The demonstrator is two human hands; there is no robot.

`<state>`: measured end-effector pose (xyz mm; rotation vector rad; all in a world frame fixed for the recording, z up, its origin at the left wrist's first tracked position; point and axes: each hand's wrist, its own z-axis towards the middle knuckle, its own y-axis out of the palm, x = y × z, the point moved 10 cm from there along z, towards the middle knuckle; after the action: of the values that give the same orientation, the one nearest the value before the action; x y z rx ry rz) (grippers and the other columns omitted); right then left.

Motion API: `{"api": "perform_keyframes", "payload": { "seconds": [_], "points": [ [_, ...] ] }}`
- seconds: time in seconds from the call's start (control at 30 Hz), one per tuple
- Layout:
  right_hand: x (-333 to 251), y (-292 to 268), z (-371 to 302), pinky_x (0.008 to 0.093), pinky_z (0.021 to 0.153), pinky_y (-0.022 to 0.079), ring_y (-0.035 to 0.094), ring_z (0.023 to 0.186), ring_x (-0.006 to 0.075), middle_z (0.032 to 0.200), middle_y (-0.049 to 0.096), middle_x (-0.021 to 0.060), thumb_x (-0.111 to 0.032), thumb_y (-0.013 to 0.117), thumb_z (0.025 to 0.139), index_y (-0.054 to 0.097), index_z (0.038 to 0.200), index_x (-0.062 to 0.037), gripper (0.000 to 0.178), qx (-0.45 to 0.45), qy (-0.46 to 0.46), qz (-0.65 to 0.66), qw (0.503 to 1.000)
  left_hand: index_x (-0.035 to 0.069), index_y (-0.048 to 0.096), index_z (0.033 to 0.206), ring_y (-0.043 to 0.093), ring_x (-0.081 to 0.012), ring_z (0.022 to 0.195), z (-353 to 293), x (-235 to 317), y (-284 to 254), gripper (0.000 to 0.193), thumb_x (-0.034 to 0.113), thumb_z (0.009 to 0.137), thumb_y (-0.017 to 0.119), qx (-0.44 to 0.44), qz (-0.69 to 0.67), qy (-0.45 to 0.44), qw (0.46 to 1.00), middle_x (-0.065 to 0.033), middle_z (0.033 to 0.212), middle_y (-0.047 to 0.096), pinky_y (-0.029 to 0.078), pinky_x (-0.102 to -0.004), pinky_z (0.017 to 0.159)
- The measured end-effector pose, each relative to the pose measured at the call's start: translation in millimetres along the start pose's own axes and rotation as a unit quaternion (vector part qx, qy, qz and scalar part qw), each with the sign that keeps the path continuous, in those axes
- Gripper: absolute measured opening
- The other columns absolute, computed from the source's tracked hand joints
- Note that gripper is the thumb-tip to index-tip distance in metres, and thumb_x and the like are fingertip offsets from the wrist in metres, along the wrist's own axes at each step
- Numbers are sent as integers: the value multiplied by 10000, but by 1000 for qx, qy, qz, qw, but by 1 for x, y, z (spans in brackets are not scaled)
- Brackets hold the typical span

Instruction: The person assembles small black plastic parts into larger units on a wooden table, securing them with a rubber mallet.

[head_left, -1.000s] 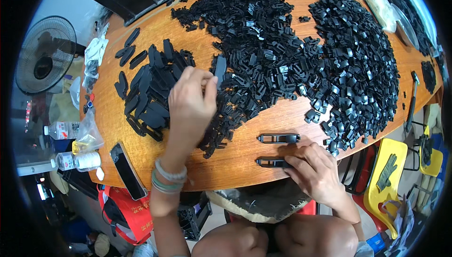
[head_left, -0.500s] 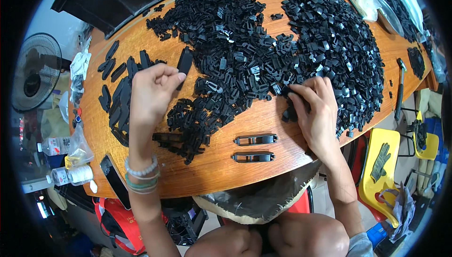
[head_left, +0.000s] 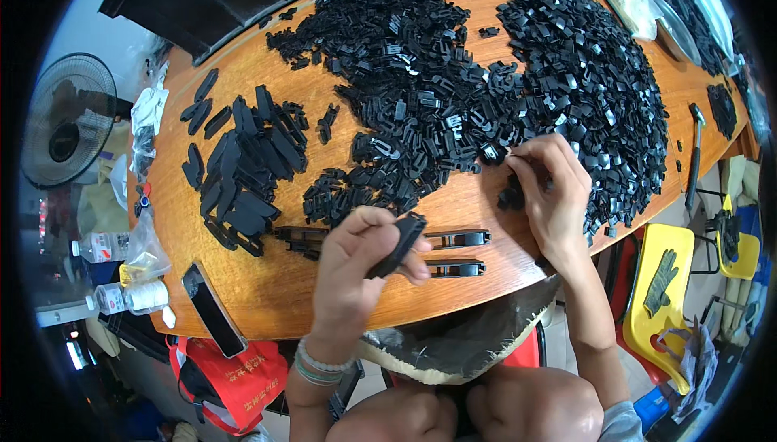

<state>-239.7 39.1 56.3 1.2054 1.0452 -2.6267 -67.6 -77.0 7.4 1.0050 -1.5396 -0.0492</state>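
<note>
My left hand (head_left: 348,280) grips a long black plastic strip-shaped part (head_left: 402,241) between thumb and fingers, tilted above the table's front. Partly behind it, two slim black long parts (head_left: 461,238) lie crosswise, one nearer me than the other. My right hand (head_left: 558,199) has thumb and fingertips pinched together at the edge of the small black plastic pieces (head_left: 599,102); what they hold is too small and hidden to tell. Beneath that palm sit a few dark pieces (head_left: 511,195). A heap of black forked clips (head_left: 405,78) spreads between the hands.
On the left is a stack of long black parts (head_left: 251,159). A phone (head_left: 212,308) lies at the table's left front edge, near plastic bottles (head_left: 146,296). At the right edge rests a hammer (head_left: 694,159). A black crate (head_left: 218,5) stands at the back left.
My left hand has come right and toward me, carrying the long black part from beside the stack to the front. My right hand has stayed nearly in place by the pile.
</note>
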Motion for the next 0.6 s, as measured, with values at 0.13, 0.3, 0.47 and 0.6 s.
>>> {"api": "perform_keyframes", "payload": {
  "seconds": [0.13,0.3,0.47,0.6],
  "points": [
    [-20,2,-19,270,626,505,628,704,183,845,636,116,90,676,740,660,941,19,214,-15,60,145,988,-52,457,1109,601,-217,634,-5,-20,10,253,161,976,429,-8,-50,-30,998,-191,886,581,509,-304,576],
    [-62,13,-35,248,562,501,641,670,188,849,640,102,45,719,711,670,936,12,232,-43,-66,153,985,-80,420,1237,586,-202,662,-9,-30,16,371,203,1001,383,4,-45,-41,998,-163,885,555,494,-300,589],
    [-82,15,-40,272,494,492,633,636,197,820,621,99,14,737,698,638,882,9,209,-24,-125,54,990,-85,350,1353,598,-193,764,-15,-33,23,443,199,1013,362,-18,-20,-12,1000,-146,973,576,506,-303,689],
    [-88,21,-44,286,509,503,625,633,204,836,605,116,31,719,694,633,923,45,245,-51,-136,22,989,-82,372,1360,564,-93,795,-20,-28,11,423,150,1006,379,46,176,77,980,-94,1035,585,484,-252,751]
  ]
}}
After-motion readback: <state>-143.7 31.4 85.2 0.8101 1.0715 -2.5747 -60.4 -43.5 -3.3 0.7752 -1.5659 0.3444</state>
